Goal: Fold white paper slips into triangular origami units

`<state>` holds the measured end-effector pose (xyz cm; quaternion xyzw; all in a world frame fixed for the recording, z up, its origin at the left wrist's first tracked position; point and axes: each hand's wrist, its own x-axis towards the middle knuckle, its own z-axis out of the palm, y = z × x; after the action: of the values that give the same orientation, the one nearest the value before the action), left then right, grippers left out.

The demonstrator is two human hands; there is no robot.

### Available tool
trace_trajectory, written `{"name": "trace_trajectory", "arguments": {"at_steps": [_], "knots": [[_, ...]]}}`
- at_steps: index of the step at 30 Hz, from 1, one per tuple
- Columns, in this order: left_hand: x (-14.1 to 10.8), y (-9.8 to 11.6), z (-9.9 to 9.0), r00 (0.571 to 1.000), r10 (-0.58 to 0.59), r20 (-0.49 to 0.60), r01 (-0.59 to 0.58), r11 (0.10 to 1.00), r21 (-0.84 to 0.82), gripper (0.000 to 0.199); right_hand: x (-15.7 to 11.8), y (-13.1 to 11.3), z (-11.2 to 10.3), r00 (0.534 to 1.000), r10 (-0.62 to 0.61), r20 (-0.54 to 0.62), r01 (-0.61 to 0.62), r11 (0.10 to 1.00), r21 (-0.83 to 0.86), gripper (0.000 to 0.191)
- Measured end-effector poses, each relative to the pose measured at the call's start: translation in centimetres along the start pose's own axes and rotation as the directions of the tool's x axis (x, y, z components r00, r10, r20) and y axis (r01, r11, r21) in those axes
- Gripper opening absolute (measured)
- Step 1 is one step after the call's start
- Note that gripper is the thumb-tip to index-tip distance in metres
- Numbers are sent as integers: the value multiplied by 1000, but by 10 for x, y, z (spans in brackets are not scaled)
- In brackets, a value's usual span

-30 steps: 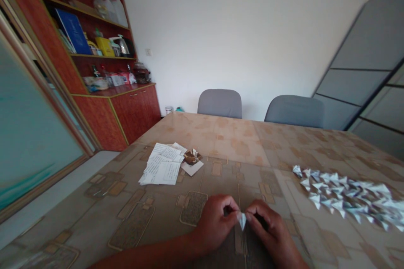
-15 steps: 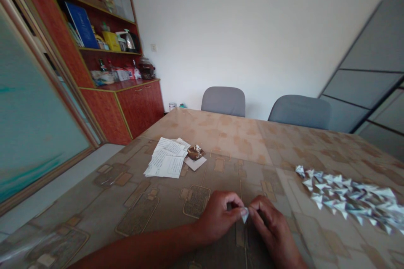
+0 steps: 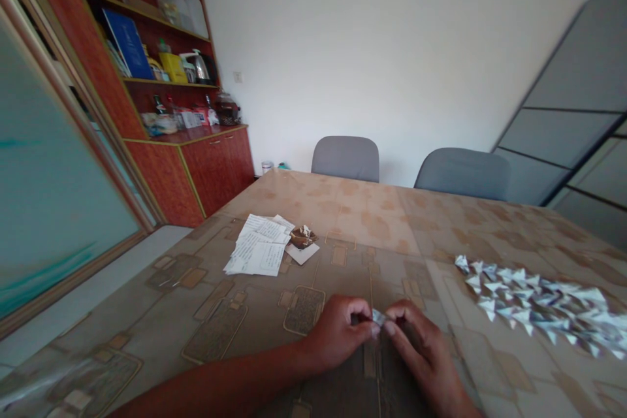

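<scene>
A small folded piece of paper point(image 3: 379, 317), whitish with grey markings, is pinched between my two hands above the table's near part. My left hand point(image 3: 340, 333) holds its left side between thumb and forefinger. On the other side, the thumb and fingertips of my right hand point(image 3: 421, 346) are closed on its right edge. The fingers cover part of the paper, so its full shape is hidden. To the right lie rows of several small pointed folded paper pieces point(image 3: 526, 294). Beyond my left hand is a stack of printed paper slips point(image 3: 259, 245).
The table point(image 3: 343, 196) has a patterned cover. A brown-and-white item point(image 3: 304, 236) lies on a pale square card point(image 3: 302, 255) beside the slips. Two grey chairs point(image 3: 345, 158) stand at the far edge. A red cabinet point(image 3: 215, 166) with loaded shelves is at the left.
The folded paper has been turned: its point hung downward before, and now it shows as a short strip tilted between the fingertips. Both hands stay in nearly the same place.
</scene>
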<state>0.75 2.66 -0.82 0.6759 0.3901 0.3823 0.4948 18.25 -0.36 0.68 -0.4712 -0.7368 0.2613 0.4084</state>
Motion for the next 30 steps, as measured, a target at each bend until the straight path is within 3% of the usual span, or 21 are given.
{"name": "trace_trajectory", "arguments": {"at_steps": [6, 15, 18, 21, 25, 30], "knots": [[-1, 2, -1, 1000, 5, -2, -5, 1000, -14, 15, 1, 1, -1, 998, -52, 40, 53, 998, -23, 26], [1, 4, -3, 1000, -15, -15, 12, 987, -160, 18, 1, 8, 2, 992, 102, -69, -88, 978, 187, 26], [0, 6, -3, 999, -50, -4, 48, 964, -262, 20, 1, 10, 3, 990, 119, -76, -102, 975, 199, 26], [0, 2, -3, 995, -76, -61, 57, 963, -265, 19, 1, 6, 3, 990, 111, -86, -91, 973, 211, 22], [0, -4, -1, 990, -61, -128, 25, 964, -266, 23, 0, -2, 0, 993, 111, -44, -97, 967, 236, 24], [-2, 0, -1, 996, -14, -92, -13, 957, -288, 26, -1, -2, -1, 990, 141, -13, -131, 946, 296, 26]]}}
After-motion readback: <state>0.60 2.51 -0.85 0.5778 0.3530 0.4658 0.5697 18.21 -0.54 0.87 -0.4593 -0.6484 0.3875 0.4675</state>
